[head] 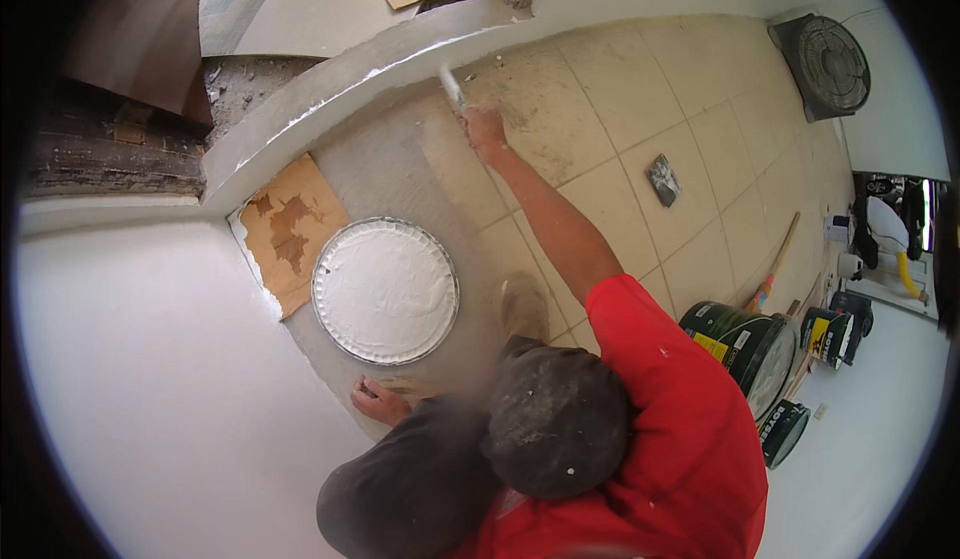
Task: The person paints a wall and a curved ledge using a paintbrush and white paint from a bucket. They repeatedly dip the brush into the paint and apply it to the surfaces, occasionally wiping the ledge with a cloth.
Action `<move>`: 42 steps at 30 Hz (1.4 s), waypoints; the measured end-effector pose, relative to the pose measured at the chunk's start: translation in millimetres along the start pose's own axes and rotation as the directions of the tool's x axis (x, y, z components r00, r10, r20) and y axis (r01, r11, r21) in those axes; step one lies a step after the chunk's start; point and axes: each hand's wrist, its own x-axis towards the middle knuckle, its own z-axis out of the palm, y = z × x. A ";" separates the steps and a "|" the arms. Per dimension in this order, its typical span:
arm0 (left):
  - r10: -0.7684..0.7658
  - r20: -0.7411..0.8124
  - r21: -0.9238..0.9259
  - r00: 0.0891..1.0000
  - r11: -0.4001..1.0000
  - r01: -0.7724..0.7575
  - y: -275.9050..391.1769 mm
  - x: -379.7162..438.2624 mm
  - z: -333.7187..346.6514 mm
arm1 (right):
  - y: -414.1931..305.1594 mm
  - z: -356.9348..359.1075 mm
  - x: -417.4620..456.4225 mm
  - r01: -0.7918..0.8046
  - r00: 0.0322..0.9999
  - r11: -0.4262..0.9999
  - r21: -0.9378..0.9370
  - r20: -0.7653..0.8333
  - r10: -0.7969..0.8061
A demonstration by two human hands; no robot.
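My right hand [486,130] reaches far forward and grips a paintbrush [452,88], whose pale end is blurred. The brush is close to the base of the low wall ledge [375,83], which has white paint along its edge. My left hand [381,401] rests low beside my bent knee, near the white wall [165,364]; its fingers are curled and I cannot tell whether they hold anything. Between the hands is a round pail lid [386,289] with a crimped rim and a white surface. Beside it lies brown cardboard [289,229] with darker torn patches.
On the tiled floor [592,206] lies a dark, scuffed rectangular block [664,180]. To the right stand a large Boysen pail [739,349], smaller pails [825,338] [784,431] and a wooden handle [784,251]. A black fan [821,68] is by the far wall.
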 end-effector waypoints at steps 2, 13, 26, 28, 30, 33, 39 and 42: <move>0.006 -0.007 0.010 1.000 1.000 -0.006 -2.2 0.1 0.2 | 8.4 1.7 -12.0 -0.023 0.994 0.991 0.134 0.111 0.008; -0.005 -0.019 -0.027 1.000 1.000 0.005 -1.3 -2.0 -0.9 | 6.3 -31.2 8.6 0.007 0.997 0.997 -0.071 -0.080 -0.013; -0.009 -0.003 -0.013 1.000 1.000 0.009 -9.9 -1.3 0.0 | -3.6 -13.9 -3.3 -0.170 0.973 0.959 0.227 -0.113 0.199; 0.007 -0.010 -0.023 1.000 1.000 -0.008 -9.8 -1.5 0.1 | -4.8 -12.5 -6.4 -0.102 0.988 0.954 0.281 -0.085 0.131; -0.022 -0.003 -0.014 1.000 1.000 0.022 -9.0 -1.6 0.3 | -8.3 -10.1 -8.7 -0.117 0.987 0.955 0.272 -0.074 0.142; -0.006 -0.002 -0.006 1.000 1.000 0.006 -7.0 -1.1 -0.2 | -15.3 -5.8 -7.0 -0.144 0.985 0.966 0.215 -0.064 0.161; -0.014 -0.016 -0.017 1.000 1.000 0.013 -0.2 -1.3 -1.3 | -8.7 -3.0 10.9 -0.015 0.986 0.992 0.123 -0.165 0.035; -0.023 -0.011 -0.018 1.000 1.000 0.023 3.2 -2.0 -2.5 | 5.1 -3.9 22.0 0.147 0.986 0.965 -0.216 -0.044 -0.160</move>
